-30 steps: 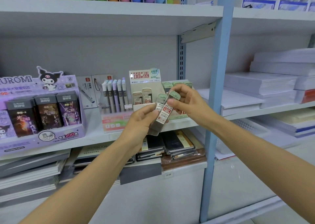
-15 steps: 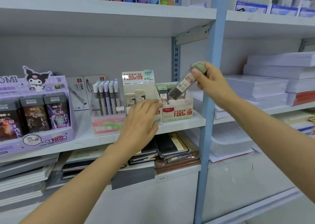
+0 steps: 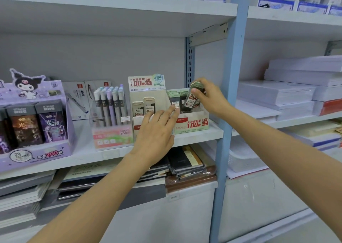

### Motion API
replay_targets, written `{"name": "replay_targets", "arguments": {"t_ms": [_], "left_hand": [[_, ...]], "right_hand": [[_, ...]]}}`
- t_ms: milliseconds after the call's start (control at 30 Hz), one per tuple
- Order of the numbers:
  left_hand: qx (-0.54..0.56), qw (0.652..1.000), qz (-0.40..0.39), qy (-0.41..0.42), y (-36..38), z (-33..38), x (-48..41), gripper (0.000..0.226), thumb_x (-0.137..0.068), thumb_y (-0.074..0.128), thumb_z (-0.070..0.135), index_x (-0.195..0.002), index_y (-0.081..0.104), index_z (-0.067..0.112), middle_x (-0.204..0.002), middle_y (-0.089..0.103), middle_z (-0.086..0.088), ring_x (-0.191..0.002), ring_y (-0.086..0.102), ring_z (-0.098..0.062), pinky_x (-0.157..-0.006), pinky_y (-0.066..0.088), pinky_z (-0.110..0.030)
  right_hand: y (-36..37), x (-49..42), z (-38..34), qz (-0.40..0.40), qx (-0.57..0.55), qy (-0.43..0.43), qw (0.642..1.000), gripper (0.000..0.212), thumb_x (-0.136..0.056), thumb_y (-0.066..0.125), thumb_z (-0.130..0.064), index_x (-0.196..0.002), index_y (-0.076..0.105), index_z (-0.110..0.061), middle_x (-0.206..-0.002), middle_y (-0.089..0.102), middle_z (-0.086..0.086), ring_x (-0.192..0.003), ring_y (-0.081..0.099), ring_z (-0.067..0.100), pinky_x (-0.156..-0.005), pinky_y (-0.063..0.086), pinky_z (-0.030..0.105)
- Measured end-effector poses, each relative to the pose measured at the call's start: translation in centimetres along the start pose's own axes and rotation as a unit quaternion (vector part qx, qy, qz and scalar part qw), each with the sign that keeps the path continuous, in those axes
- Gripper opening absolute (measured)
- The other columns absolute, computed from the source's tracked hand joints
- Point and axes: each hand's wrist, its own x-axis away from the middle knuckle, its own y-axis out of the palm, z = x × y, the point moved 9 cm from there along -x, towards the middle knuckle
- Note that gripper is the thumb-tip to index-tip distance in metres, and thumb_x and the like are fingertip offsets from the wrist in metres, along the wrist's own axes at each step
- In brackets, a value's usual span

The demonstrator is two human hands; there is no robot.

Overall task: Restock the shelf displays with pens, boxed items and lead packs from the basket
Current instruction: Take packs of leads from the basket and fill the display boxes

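The right hand [image 3: 209, 96] pinches a lead pack [image 3: 192, 99] by its green cap (tilted, lower end inside the 0.7 display box [image 3: 192, 123] on the shelf [image 3: 199, 134]). The left hand [image 3: 157, 131], open and empty, spreads its fingers against the box's left edge.

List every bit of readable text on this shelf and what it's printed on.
"100", "2B 0.7": green lead display box
"100", "2B 0.5": cream lead display box
"2B 0.5", "200": purple display box
"0.7", "100": lead pack in right hand
"FRUIT SODA": pen display, blurred
Remaining small print: unreadable
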Motion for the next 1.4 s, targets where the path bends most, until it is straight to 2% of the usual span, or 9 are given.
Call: {"name": "replay_targets", "arguments": {"t_ms": [200,333,500,800,900,1000,1133,1233,1400], "left_hand": [[0.018,1.0,0.009,-0.009,-0.2,0.0,-0.2,0.067,-0.096,0.047,0.033,-0.154,0.016,0.022,-0.161,0.017,0.0,-0.14,0.027,-0.02,-0.117,0.013,-0.041],[0.012,1.0,0.011,-0.012,-0.3,-0.1,0.0,0.068,-0.095,0.047,0.031,-0.155,0.014,0.022,-0.161,0.018,0.0,-0.14,0.028,-0.021,-0.117,0.014,-0.041],[0.005,1.0,-0.004,-0.022,0.1,-0.3,-0.6,0.071,-0.095,0.049,0.036,-0.155,0.012,0.022,-0.158,0.019,-0.002,-0.141,0.023,-0.025,-0.115,0.015,-0.042],[0.067,0.998,-0.02,-0.008,-0.2,-0.1,0.1,0.074,-0.095,0.051,0.036,-0.156,0.012,0.023,-0.163,0.01,-0.001,-0.149,0.006,-0.023,-0.121,0.001,-0.044],[0.101,0.992,0.077,0.0,-3.0,-0.2,3.0,0.056,-0.087,0.062,0.02,-0.141,0.046,0.013,-0.142,0.045,-0.011,-0.134,0.036,-0.03,-0.112,0.026,-0.045],[0.158,0.977,0.146,-0.005,-3.3,-0.8,8.7,0.017,-0.083,0.063,0.011,-0.1,0.062,0.011,-0.091,0.059,-0.004,-0.085,0.052,-0.022,-0.072,0.04,-0.034],[0.189,0.971,-0.141,-0.046,6.5,-0.3,17.8,0.007,-0.091,0.056,0.024,-0.095,0.056,0.019,-0.071,0.058,0.005,-0.068,0.057,-0.023,-0.055,0.041,-0.032],[0.24,0.893,-0.378,-0.045,14.5,1.2,27.0,0.013,-0.094,0.055,0.031,-0.102,0.063,0.024,-0.077,0.056,0.01,-0.08,0.058,-0.019,-0.065,0.038,-0.028],[0.294,0.786,-0.535,-0.101,22.5,4.1,41.4,0.015,-0.091,0.06,0.026,-0.103,0.067,0.021,-0.094,0.064,0.005,-0.085,0.058,-0.013,-0.067,0.033,-0.022]], "right_hand": [[0.0,-0.8,0.3,-0.112,0.017,0.008,0.994,0.014,-0.1,0.05,-0.022,-0.112,0.053,-0.016,-0.101,0.062,0.003,-0.081,0.056,0.004,-0.062,0.041,0.017],[0.8,-0.5,-0.4,-0.093,0.02,-0.01,0.995,0.016,-0.097,0.056,-0.017,-0.113,0.054,-0.016,-0.104,0.063,0.003,-0.088,0.059,0.016,-0.068,0.047,0.018],[2.6,0.0,0.0,-0.068,0.0,-0.001,0.998,0.019,-0.096,0.056,-0.014,-0.115,0.052,-0.016,-0.106,0.065,0.006,-0.093,0.063,0.022,-0.082,0.056,0.039],[2.6,2.0,-0.2,-0.008,0.113,-0.019,0.993,0.047,-0.102,0.045,-0.029,-0.146,0.039,-0.014,-0.147,0.039,0.008,-0.137,0.031,0.022,-0.115,0.027,0.04],[1.4,4.2,-3.2,0.061,0.077,-0.078,0.992,0.039,-0.1,0.048,-0.021,-0.137,0.049,-0.008,-0.137,0.047,0.01,-0.127,0.042,0.021,-0.107,0.035,0.031],[3.3,8.4,-5.9,0.047,-0.029,-0.116,0.992,0.019,-0.099,0.049,-0.014,-0.108,0.064,-0.005,-0.097,0.064,0.003,-0.084,0.058,0.005,-0.075,0.042,0.017],[13.8,15.7,-5.2,-0.215,-0.135,0.011,0.967,0.022,-0.096,0.054,-0.018,-0.084,0.067,-0.007,-0.061,0.063,-0.004,-0.051,0.056,-0.002,-0.052,0.041,0.011],[22.7,23.6,-3.5,-0.42,-0.091,0.048,0.902,0.02,-0.096,0.057,-0.022,-0.089,0.07,-0.009,-0.072,0.068,0.002,-0.058,0.059,0.004,-0.055,0.048,0.017],[33.6,38.9,1.9,-0.632,-0.048,0.136,0.761,0.023,-0.098,0.054,-0.017,-0.105,0.066,0.001,-0.096,0.072,0.015,-0.069,0.061,0.013,-0.067,0.049,0.023]]}}
